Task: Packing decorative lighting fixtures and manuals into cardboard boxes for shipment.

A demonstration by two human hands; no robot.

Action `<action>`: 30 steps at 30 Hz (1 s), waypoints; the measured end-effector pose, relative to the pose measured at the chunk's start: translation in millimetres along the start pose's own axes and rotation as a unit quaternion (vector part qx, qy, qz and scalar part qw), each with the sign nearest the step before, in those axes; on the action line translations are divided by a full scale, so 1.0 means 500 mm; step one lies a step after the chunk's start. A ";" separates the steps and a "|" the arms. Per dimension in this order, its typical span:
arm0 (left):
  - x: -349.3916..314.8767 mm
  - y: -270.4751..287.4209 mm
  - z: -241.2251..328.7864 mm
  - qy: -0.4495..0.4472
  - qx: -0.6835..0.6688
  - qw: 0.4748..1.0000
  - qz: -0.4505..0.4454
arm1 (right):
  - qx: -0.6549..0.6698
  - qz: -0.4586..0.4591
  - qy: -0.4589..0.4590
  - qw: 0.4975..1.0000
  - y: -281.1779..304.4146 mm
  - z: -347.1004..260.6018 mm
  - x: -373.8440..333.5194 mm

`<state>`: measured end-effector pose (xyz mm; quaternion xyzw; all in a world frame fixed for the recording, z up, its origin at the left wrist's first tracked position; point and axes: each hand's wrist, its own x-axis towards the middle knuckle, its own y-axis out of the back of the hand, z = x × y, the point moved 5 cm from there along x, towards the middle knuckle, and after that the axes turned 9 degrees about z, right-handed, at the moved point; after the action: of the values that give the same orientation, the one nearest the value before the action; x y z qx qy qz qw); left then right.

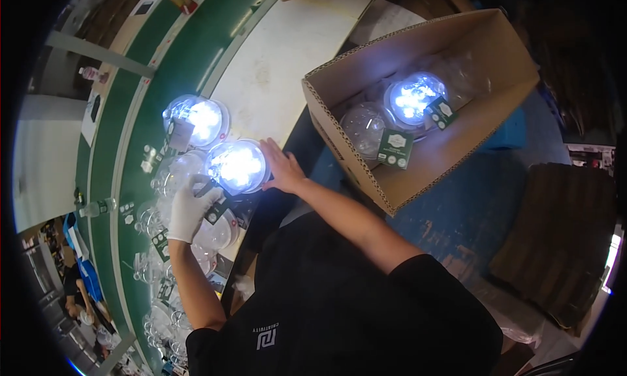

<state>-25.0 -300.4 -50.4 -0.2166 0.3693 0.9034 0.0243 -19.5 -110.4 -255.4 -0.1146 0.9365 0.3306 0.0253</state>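
A brightly lit clear globe lamp (236,167) lies on the bench between my hands. My right hand (282,167), bare and with fingers stretched out, rests against the right side of its round rim. My left hand (189,209), in a white glove, is closed at the lamp's lower left, thumb and fingers pinched around what looks like a green card tag (217,209); the glove partly hides the grip. Just beyond is a second lit globe lamp (201,121) with a pale tag. Unlit clear globes (219,232) crowd around my left hand and forearm.
At the right stands an open cardboard box (421,173) holding a lit globe lamp (415,100), an unlit globe (363,129) and green tags. The bench has a green surface (147,108) with a pale board (268,43). A plastic bottle (98,208) stands farther left.
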 end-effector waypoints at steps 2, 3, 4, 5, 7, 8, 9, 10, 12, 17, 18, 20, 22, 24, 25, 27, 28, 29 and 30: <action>0.011 -0.016 -0.019 0.007 -0.104 0.994 0.012 | -0.002 0.001 0.000 1.000 -0.002 -0.001 -0.004; 0.026 -0.016 -0.064 -0.018 -0.065 0.994 0.087 | 0.002 -0.006 0.007 1.000 -0.006 -0.013 -0.003; 0.030 -0.037 -0.084 -0.054 0.000 0.987 0.153 | 0.002 -0.008 0.006 1.000 -0.004 -0.010 -0.001; 0.021 -0.049 -0.084 -0.089 0.067 0.970 0.216 | -0.002 -0.009 0.007 1.000 -0.005 -0.007 0.000; -0.001 -0.077 -0.062 -0.062 0.073 0.959 0.266 | -0.004 -0.004 -0.004 1.000 -0.001 0.005 -0.001; -0.009 -0.080 -0.052 -0.077 0.099 0.946 0.298 | -0.002 -0.005 -0.007 1.000 -0.002 0.007 -0.002; -0.019 -0.078 -0.016 -0.224 0.103 0.897 0.367 | -0.006 -0.002 -0.007 1.000 -0.002 0.007 -0.001; -0.021 -0.079 -0.001 -0.258 0.157 0.885 0.354 | -0.007 -0.008 -0.006 1.000 -0.004 0.006 -0.003; -0.014 -0.074 0.017 -0.258 0.202 0.904 0.274 | -0.005 -0.017 -0.009 1.000 -0.011 0.005 -0.005; 0.017 -0.065 -0.012 -0.225 0.189 0.934 0.205 | -0.015 -0.018 -0.016 1.000 0.000 -0.017 -0.008; 0.010 -0.066 0.003 -0.207 0.215 0.932 0.205 | -0.019 -0.023 -0.011 0.999 0.004 -0.021 -0.013; 0.014 -0.071 0.017 -0.216 0.239 0.923 0.210 | -0.014 -0.017 -0.014 1.000 0.018 -0.031 -0.017; 0.016 -0.072 0.029 -0.233 0.274 0.904 0.232 | -0.030 -0.007 -0.027 0.999 0.035 -0.041 -0.022; 0.015 -0.082 0.026 -0.234 0.293 0.895 0.242 | -0.005 -0.069 -0.015 0.998 0.056 -0.044 -0.074; 0.005 -0.087 0.028 -0.225 0.293 0.898 0.238 | 0.027 -0.133 -0.033 0.990 0.080 -0.041 -0.112; -0.028 -0.081 0.007 -0.233 0.279 0.890 0.276 | 0.019 -0.248 -0.013 0.969 0.142 -0.030 -0.215; -0.047 -0.076 0.026 -0.238 0.266 0.887 0.294 | 0.097 -0.281 0.059 0.953 0.174 0.004 -0.266; -0.072 -0.057 0.028 -0.219 0.251 0.886 0.323 | 0.153 -0.341 0.037 0.927 0.238 0.021 -0.323; -0.105 -0.039 0.082 -0.184 0.250 0.895 0.321 | 0.236 -0.347 0.036 0.907 0.304 0.058 -0.377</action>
<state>11.2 -252.3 -15.4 0.0968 0.6213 0.7638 -0.1459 127.9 59.5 -161.5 -0.4345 0.8887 0.0664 0.1305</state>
